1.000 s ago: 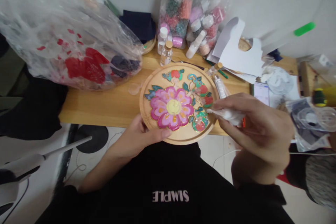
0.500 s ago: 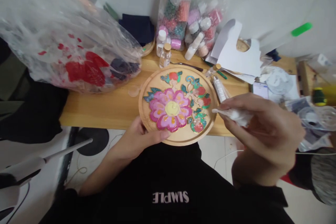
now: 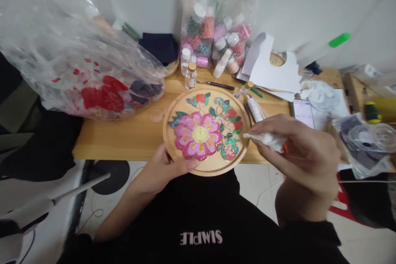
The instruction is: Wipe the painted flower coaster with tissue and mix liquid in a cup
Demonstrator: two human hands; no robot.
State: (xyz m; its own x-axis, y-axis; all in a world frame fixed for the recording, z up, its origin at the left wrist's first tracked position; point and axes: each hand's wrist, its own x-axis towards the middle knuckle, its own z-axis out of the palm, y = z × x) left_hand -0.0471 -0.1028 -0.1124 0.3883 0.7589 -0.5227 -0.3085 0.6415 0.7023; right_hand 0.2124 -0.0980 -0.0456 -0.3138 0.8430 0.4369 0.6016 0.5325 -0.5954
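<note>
A round wooden plate (image 3: 213, 167) with a painted relief of a pink flower (image 3: 185, 130), leaves and red fruits is tilted toward me. My left hand (image 3: 163, 169) grips its lower left rim, thumb on the front face and fingers hidden behind. My right hand (image 3: 300, 156) is closed on a crumpled white tissue (image 3: 269, 140), pinched so that a twisted tip points at the plate's right side. That tip is close to the rim; I cannot tell whether it touches. Something small and red shows beside the tissue, under the fingers.
Behind the plate are a glass bottle (image 3: 191, 76), a dark-handled tool (image 3: 219, 86) and a tube (image 3: 254, 108). Bags of glitter jars (image 3: 202, 29) lean on the wall. A large plastic bag (image 3: 105, 90) stands left; paper sheets (image 3: 262, 64) and a phone (image 3: 303, 112) lie right.
The view has tilted and shifted slightly, so the background sits lower and further left on the right side. Both hands keep their holds; the right hand with the tissue stays beside the plate.
</note>
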